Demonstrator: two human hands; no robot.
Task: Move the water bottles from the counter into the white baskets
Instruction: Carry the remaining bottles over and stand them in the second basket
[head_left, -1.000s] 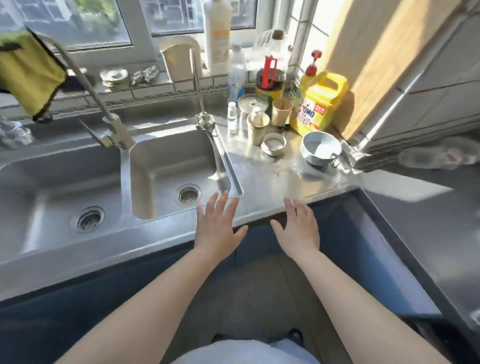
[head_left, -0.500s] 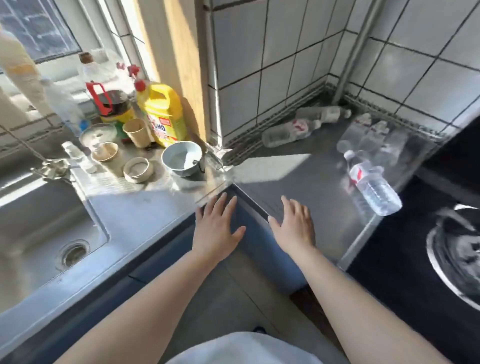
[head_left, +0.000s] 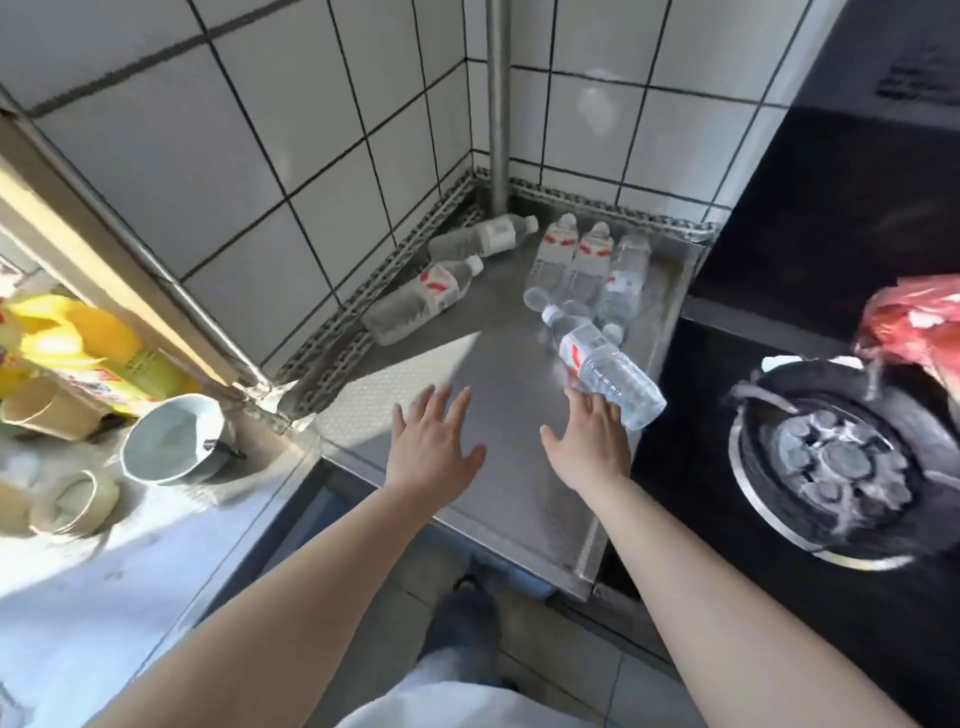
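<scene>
over the steel worktop (head_left: 467, 374) in the tiled corner, both hands are spread flat with straight fingers and hold nothing. the left hand (head_left: 434, 447) hovers above the bare middle of the worktop, palm down. the right hand (head_left: 587, 447) reaches toward the nearest clear plastic water bottle with a red-and-white label (head_left: 605, 366), which lies on its side near the worktop's right edge, cap pointing away from the person; the fingertips (head_left: 597, 405) are right at the bottle's lower side, though whether they touch it cannot be told. behind it, three more clear water bottles (head_left: 587, 267) lie side by side, running lengthwise toward the back wall. to their left, two further clear bottles (head_left: 452, 273) lie along the left tiled wall, one behind the other, near a vertical grey pipe (head_left: 498, 104) standing in the corner. no white basket is in view. right of the worktop sits a black glass hob with a round gas burner (head_left: 836, 467), and a blurred red object (head_left: 914, 322) is at the frame's right edge. on the sunlit worktop at left stand a pale round bowl (head_left: 169, 441), a yellow detergent jug (head_left: 88, 348), a tan paper cup (head_left: 47, 408) and a small round cup (head_left: 78, 501).
</scene>
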